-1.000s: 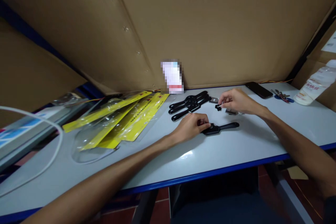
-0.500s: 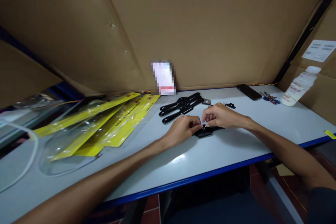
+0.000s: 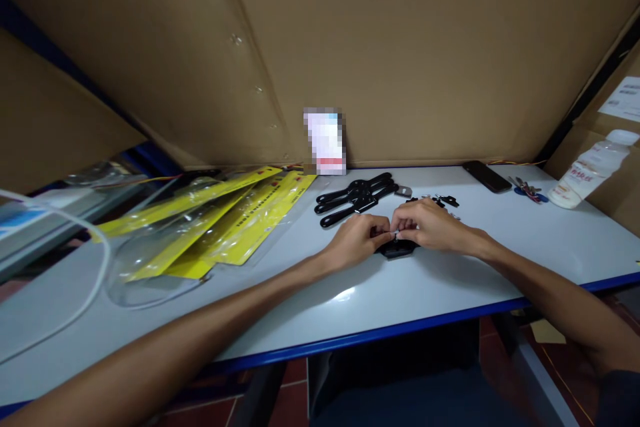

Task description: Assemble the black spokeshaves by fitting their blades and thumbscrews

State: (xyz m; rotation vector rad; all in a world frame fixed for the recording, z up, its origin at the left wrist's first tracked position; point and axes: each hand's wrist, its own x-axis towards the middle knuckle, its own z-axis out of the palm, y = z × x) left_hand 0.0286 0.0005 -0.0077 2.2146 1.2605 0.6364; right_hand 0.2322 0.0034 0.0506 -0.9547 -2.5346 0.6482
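A black spokeshave (image 3: 399,250) lies on the table right under my fingers, its handles mostly hidden by my hands. My left hand (image 3: 363,238) is closed at its left side, with thumb and forefinger reaching the middle. From the right, my right hand (image 3: 430,227) pinches a small shiny piece (image 3: 396,234) just above the body; its kind is too small to make out. Beyond my left hand rests a pile of several similar black spokeshaves (image 3: 357,197). A flat metal blade (image 3: 403,191) lies at the pile's right end. Small black parts (image 3: 449,201) are scattered behind my right hand.
Yellow cards in clear plastic packaging (image 3: 260,223) spread over the left side, near a white cable (image 3: 106,260). A blurred-out screen (image 3: 327,143) leans on the cardboard wall (image 3: 400,47). A phone (image 3: 487,177), keys (image 3: 530,191) and a bottle (image 3: 590,170) stand or lie at right.
The view has shifted slightly, so the whole scene sits further right. My hands have drawn closer together over the spokeshave, their fingertips now meeting at the small shiny piece.
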